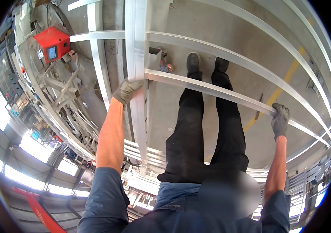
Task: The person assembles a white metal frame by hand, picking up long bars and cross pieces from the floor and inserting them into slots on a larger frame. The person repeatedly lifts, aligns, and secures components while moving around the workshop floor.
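Observation:
My left hand, in a grey work glove, is closed over the left edge of a wide silvery metal beam. A narrower metal bar meets the beam's right side and runs across in front of my legs. Far out along this bar, my right hand, also gloved, has its fingers wrapped round it. Beyond it, another crossbar curves across the view. The undersides of the beam and bar are hidden from me.
A red machine with a small screen stands at the far left, above a rack of metal offcuts. A grey box-shaped piece is beside the beam. The concrete floor carries a yellow line; my feet stand between the bars.

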{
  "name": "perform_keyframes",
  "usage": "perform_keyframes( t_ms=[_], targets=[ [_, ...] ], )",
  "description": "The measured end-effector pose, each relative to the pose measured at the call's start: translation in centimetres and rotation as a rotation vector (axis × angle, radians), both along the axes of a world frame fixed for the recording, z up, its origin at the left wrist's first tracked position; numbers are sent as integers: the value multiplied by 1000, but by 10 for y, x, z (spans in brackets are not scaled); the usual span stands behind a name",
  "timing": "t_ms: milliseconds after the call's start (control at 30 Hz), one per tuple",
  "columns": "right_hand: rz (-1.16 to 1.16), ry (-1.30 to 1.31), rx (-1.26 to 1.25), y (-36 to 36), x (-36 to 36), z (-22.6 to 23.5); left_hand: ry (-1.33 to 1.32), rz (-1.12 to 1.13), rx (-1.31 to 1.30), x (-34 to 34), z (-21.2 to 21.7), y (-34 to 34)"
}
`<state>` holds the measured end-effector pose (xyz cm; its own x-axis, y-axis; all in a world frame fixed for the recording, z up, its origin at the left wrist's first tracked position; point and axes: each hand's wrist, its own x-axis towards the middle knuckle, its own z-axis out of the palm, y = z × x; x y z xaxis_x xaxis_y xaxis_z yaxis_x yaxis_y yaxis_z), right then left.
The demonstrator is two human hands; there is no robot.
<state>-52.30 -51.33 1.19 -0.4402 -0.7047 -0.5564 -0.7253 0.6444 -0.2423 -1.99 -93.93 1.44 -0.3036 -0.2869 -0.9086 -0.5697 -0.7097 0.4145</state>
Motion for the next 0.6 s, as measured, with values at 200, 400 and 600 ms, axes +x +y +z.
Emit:
perform_keyframes(
  t_ms=[200,400,600],
  targets=[
    [124,-173,-138,-121,80,10,16,76,140,11,-6,-7],
    [214,-233,27,-160,129,-1,99,-35,81,9,-13,-7],
    [326,-279,81,-158,119,0,167,-67,17,-12,14,-21]
  ],
)
